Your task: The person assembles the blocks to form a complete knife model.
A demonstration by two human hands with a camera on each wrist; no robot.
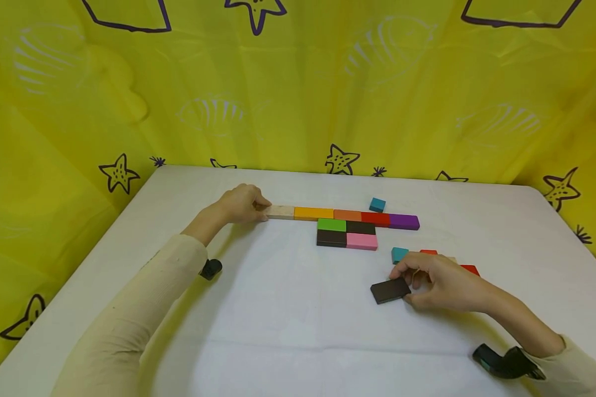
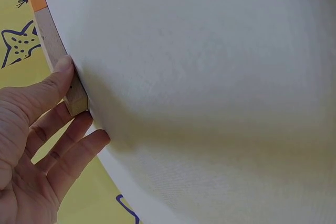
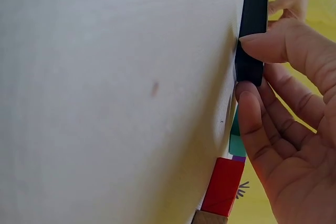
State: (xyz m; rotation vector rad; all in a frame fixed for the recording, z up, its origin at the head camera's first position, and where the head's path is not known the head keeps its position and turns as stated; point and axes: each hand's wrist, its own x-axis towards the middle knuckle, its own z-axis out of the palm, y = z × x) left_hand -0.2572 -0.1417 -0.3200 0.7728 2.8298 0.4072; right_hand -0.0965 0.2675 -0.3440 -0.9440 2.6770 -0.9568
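Observation:
In the head view, my left hand (image 1: pixel 243 204) pinches the left end of a plain wooden block (image 1: pixel 281 212), its thumb and fingers on opposite sides. That block begins a row of yellow (image 1: pixel 314 213), orange (image 1: pixel 347 215), red (image 1: pixel 375 219) and purple (image 1: pixel 404 221) blocks. Against the row's near side sit green (image 1: pixel 331 225), pink (image 1: pixel 361 241) and two black blocks (image 1: pixel 331 239). My right hand (image 1: pixel 442 281) grips another black block (image 1: pixel 389 291) by its right end, nearer to me. The right wrist view shows thumb and fingers around this black block (image 3: pixel 253 14).
Behind the row lies a small blue block (image 1: pixel 377 205). A teal block (image 1: pixel 399 255), red blocks (image 1: pixel 469 269) and a wooden one lie partly hidden behind my right hand. A yellow patterned cloth (image 1: pixel 298 99) hangs at the back of the white table (image 1: pixel 258 331).

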